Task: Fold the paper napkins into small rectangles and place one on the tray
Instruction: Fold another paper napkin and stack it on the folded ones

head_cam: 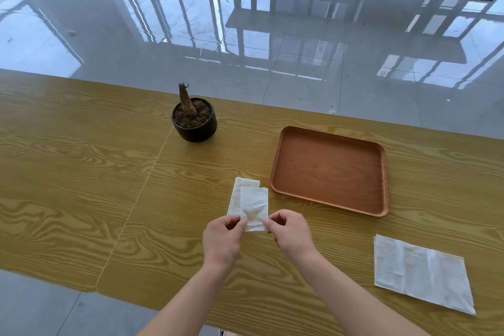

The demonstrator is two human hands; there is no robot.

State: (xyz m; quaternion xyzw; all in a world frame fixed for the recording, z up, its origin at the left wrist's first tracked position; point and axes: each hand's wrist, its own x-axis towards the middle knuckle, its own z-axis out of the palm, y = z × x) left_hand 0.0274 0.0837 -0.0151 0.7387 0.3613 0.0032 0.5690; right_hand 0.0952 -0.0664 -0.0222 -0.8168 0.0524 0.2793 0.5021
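L hand & R hand each pinch near edge of folded napkin; 2nd napkin partly under it, beyond L hand. Beyond R hand: tray. Right of R hand: flat napkin.

Nothing to read here: no lettering, label, brand or number on the white folded paper napkins, brown rectangular wooden tray, round black plant pot or yellow wood-grain counter.

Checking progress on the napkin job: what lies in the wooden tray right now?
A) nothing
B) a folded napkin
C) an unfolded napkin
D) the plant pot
A: the tray shows only bare wood; the left hand and right hand pinch a folded napkin beside it.
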